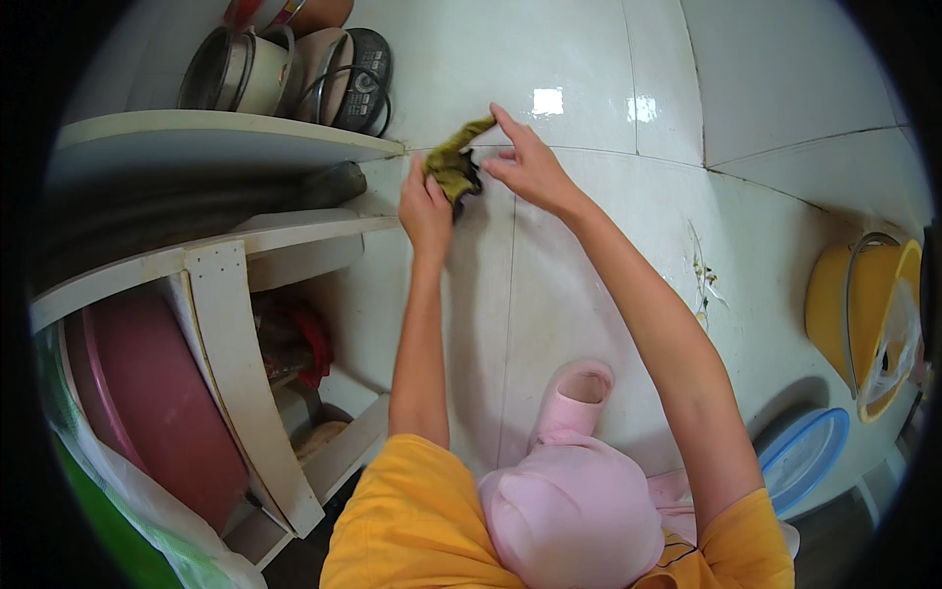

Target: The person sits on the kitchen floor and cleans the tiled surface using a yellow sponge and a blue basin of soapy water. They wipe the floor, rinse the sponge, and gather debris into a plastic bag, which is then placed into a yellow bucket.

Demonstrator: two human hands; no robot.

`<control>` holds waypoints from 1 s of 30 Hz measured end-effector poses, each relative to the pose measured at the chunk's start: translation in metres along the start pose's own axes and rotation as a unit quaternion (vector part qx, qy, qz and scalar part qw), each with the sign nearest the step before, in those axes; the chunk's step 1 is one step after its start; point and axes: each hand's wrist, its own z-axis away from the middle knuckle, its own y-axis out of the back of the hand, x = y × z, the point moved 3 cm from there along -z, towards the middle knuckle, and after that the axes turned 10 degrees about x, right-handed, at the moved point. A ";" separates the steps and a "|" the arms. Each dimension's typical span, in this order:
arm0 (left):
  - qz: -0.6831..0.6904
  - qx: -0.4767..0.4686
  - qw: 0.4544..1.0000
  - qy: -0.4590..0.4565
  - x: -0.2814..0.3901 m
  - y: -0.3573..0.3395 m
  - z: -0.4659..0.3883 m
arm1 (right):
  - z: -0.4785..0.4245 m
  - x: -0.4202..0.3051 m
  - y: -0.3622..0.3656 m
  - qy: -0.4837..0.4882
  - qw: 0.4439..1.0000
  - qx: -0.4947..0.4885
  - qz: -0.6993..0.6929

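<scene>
A crumpled yellow-green cloth [449, 163] with a dark, ragged-looking edge is stretched between my two hands, over the pale tiled floor [574, 243]. My left hand [427, 213] grips its lower left side, the fingers pointing away from me. At the upper end of the cloth, the fingertips of my right hand [533, 166] hold a narrow twisted part. The thumb of that hand stands apart from the index finger, beside the dark edge. Both hands are next to the end of a white shelf board [294, 129].
Pots [265, 70] and a black induction cooker [364, 81] stand on the left shelf. Below are a dark roll [335, 184] and a pink basin [154, 397]. A yellow bucket [831, 316], a blue-rimmed basin [806, 456] and plant scraps [703, 276] lie right. My pink slipper [581, 390] is in front.
</scene>
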 end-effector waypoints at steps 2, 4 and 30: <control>-0.061 0.035 0.991 -0.112 -0.020 -0.020 -0.025 | -0.013 0.008 -0.003 0.007 0.988 0.087 0.127; -0.115 0.035 0.974 -0.195 -0.033 -0.033 -0.032 | -0.003 0.014 0.014 -0.034 0.992 0.097 0.076; 0.279 -0.016 0.914 -0.295 0.192 -0.165 0.049 | 0.275 0.013 0.268 -0.279 0.877 0.328 -0.213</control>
